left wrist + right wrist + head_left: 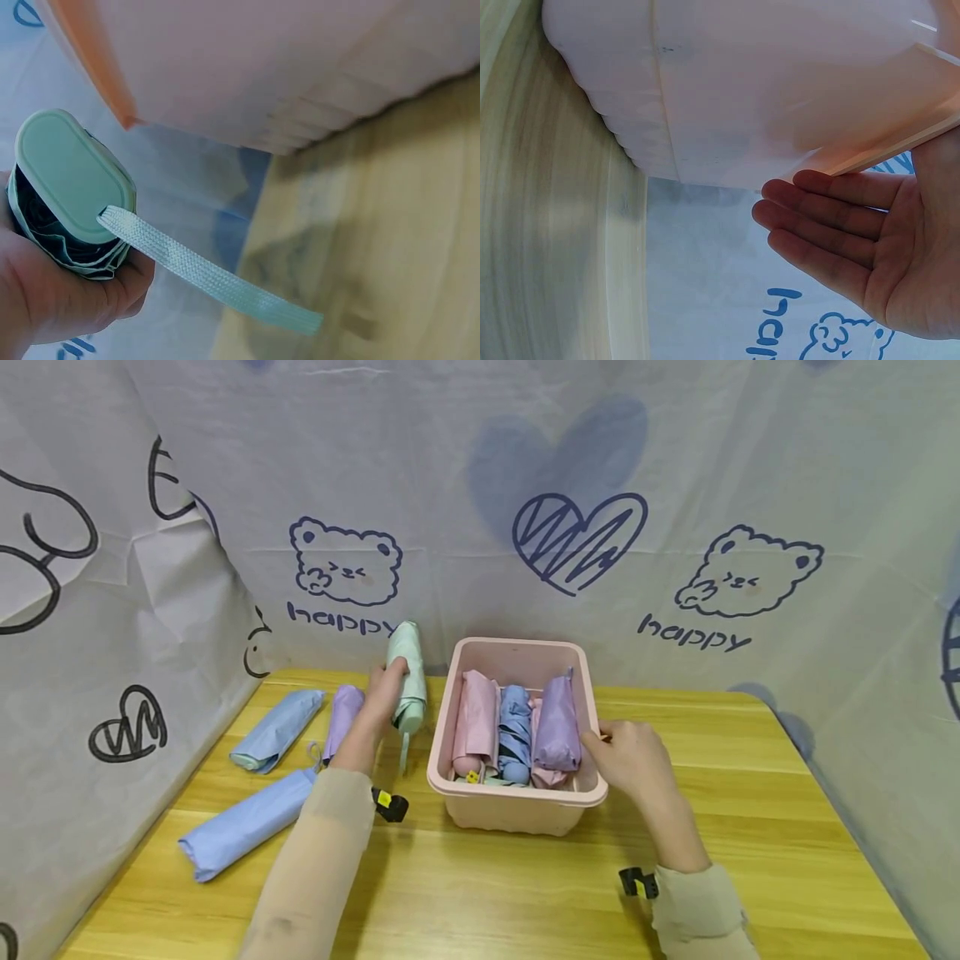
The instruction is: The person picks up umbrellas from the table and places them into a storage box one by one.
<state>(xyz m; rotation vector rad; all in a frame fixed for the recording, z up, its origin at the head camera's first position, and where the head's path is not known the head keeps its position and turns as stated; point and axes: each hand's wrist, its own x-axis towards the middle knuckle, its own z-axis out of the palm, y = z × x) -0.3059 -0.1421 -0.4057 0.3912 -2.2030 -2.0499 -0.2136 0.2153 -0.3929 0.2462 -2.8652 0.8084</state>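
Note:
My left hand (386,689) grips a folded mint-green umbrella (410,681), held upright just left of the pink plastic bin (517,810). In the left wrist view its flat handle end (71,172) faces the camera, with a woven strap (217,270) hanging from it. My right hand (637,760) rests at the bin's right rim, thumb over the edge. The right wrist view shows its fingers (832,217) extended and relaxed beside the rim, the thumb hidden. Inside the bin stand folded umbrellas: pink (476,714), blue (514,727) and purple (558,722).
Left of the bin, a light blue umbrella (277,731), a purple umbrella (345,714) and a longer blue umbrella (247,822) lie on the wooden table (480,893). A printed white cloth (450,485) hangs behind the table and along its sides.

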